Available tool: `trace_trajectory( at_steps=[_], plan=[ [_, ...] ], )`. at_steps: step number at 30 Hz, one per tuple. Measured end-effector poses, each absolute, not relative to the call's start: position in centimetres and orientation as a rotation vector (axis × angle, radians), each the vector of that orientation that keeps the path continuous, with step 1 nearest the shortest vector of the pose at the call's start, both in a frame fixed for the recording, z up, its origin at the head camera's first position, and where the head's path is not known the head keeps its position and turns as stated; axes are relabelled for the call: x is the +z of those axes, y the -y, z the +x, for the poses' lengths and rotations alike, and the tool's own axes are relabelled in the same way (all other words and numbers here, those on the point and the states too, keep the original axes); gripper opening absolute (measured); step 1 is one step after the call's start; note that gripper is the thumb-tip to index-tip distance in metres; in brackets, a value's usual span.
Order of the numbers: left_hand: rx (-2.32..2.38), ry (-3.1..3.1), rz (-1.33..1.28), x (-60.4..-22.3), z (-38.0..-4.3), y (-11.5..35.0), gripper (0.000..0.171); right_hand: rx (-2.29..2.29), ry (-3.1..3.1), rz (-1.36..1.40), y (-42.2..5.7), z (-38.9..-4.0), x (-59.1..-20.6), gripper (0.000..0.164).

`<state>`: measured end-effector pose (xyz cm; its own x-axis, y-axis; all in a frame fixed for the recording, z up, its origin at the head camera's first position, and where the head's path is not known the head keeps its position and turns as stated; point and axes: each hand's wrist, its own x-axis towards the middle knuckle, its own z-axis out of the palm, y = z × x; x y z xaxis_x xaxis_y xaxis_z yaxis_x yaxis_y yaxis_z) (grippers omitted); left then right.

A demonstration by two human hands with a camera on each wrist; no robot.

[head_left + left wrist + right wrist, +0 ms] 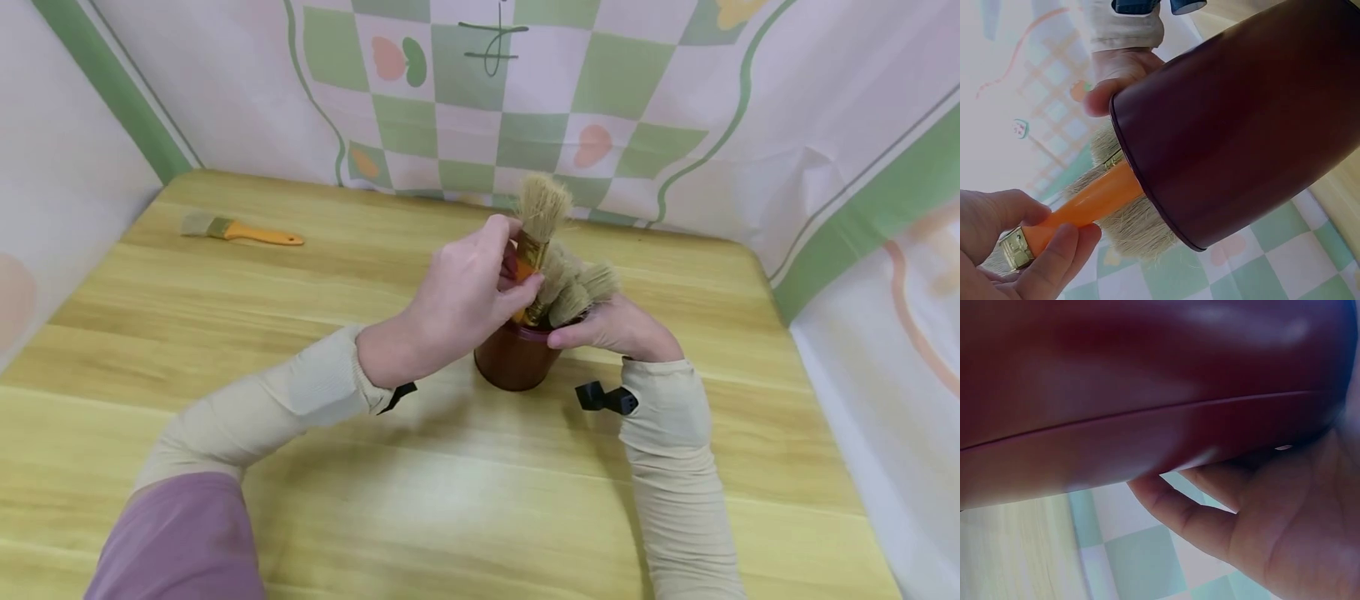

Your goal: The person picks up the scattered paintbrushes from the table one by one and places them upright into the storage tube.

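A dark red-brown cup (516, 362) stands on the table with several bristle paintbrushes (573, 300) in it, bristles up. My left hand (465, 292) pinches the orange handle of one paintbrush (542, 208) just below its metal band. In the left wrist view that orange handle (1097, 199) runs past the cup's rim, its lower end hidden inside. My right hand (626, 327) grips the cup at its right side, thumb at the rim. The right wrist view shows fingers (1179, 512) curled against the cup's wall (1147, 375).
Another paintbrush (258, 233) with an orange handle lies at the far left of the wooden table (420, 517). A checked green and white cloth (540, 108) hangs behind the table's back edge, and cloth also hangs along both sides.
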<state>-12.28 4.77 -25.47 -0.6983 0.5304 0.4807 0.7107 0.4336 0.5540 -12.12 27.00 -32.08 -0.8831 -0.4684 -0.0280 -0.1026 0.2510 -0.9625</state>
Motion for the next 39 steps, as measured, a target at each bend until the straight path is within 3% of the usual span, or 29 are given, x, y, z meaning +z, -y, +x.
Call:
trace_trajectory(
  at_steps=[3,11,17,23,31,39],
  plan=[
    [-1.102,2.489,-1.068,-25.4,-12.2,-4.7,0.04,-1.65,-2.241,-0.52,-27.0,-12.1,-32.0,0.092],
    [-0.938,2.709,-0.898,-25.8,-11.7,-3.3,0.082,-1.588,-2.311,-0.512,-26.7,-11.5,-31.9,0.083],
    [-1.0,2.78,-0.786,-26.3,-12.6,-1.4,0.07,-1.721,-2.192,-0.535,-26.6,-11.7,-31.6,0.084],
    [-1.158,3.066,-0.41,-28.0,-17.0,1.3,0.049,-1.671,-2.242,-0.404,-26.8,-11.4,-31.5,0.096],
    [-0.698,3.069,-0.281,-33.3,-22.6,4.1,0.057,-1.665,-2.291,-0.302,-27.4,-10.1,-31.4,0.098],
    [-0.607,3.134,-0.125,-36.5,-26.4,8.4,0.058,-1.712,-2.321,-0.334,-27.6,-9.3,-31.8,0.094]
  ],
)
